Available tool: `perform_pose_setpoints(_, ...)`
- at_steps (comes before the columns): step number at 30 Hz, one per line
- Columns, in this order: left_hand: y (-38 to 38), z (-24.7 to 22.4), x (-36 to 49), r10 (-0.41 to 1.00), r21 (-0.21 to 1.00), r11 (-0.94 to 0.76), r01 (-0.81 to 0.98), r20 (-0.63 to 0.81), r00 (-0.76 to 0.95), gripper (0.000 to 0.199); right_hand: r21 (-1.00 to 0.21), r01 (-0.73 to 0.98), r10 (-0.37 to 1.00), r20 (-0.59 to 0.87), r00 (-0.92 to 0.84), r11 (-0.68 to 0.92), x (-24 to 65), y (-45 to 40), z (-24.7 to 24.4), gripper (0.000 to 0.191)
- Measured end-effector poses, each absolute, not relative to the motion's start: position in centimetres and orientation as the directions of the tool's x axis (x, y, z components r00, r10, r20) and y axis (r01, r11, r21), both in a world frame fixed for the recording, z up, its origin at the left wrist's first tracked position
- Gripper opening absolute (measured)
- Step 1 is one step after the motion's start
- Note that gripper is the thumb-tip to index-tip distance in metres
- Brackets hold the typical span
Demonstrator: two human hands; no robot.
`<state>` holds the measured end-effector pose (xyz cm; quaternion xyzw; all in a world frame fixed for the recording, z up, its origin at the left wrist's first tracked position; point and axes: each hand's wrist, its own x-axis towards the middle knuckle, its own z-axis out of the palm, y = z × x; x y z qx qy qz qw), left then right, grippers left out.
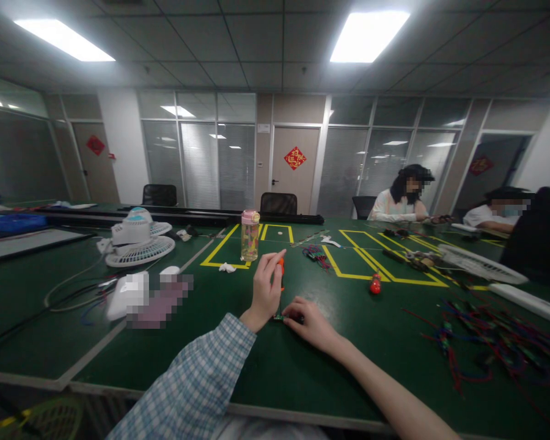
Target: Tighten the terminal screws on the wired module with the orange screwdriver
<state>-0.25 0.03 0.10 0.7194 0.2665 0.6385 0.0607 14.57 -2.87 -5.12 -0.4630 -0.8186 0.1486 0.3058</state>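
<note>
My left hand [266, 287] is closed around an orange-handled screwdriver [282, 269], whose thin shaft points down toward the table. Just below it, a small green circuit board [278, 318] lies on the green table [348, 366]. The fingertips of my right hand [305, 321] pinch the right end of this board. Part of the orange handle is hidden behind my left fingers. A bundle of wired boards [317, 255] rests farther back, and a red and orange object [375, 283] sits to the right.
A pink-lidded bottle [250, 237] stands beyond my left hand. White fans [140, 241] and blurred items lie left. On the right are a large pile of wired boards [490, 342] and a long white bar [531, 302]. Two people sit at the far right.
</note>
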Motion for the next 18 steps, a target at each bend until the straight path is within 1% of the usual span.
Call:
perform_pose_setpoints(3,0.04,0.19,-0.12,0.441,0.408,-0.857,0.315,0.897,0.037,0.031,-0.526,0.669,0.85,0.366,-0.378,0.525,14.58,-2.88,-5.13,0.014)
perform_pose_setpoints(10,0.11,0.11,0.07,0.407,0.378,-0.832,0.405,0.913,-0.015,0.022,-0.526,0.674,0.854,0.358,-0.378,0.519,14.5,-2.98,-4.88,0.014)
perform_pose_setpoints(18,0.07,0.11,-0.24,0.451,0.415,-0.86,0.298,0.891,0.061,0.032,-0.526,0.673,0.854,0.359,-0.378,0.519,14.44,-2.99,-4.96,0.014)
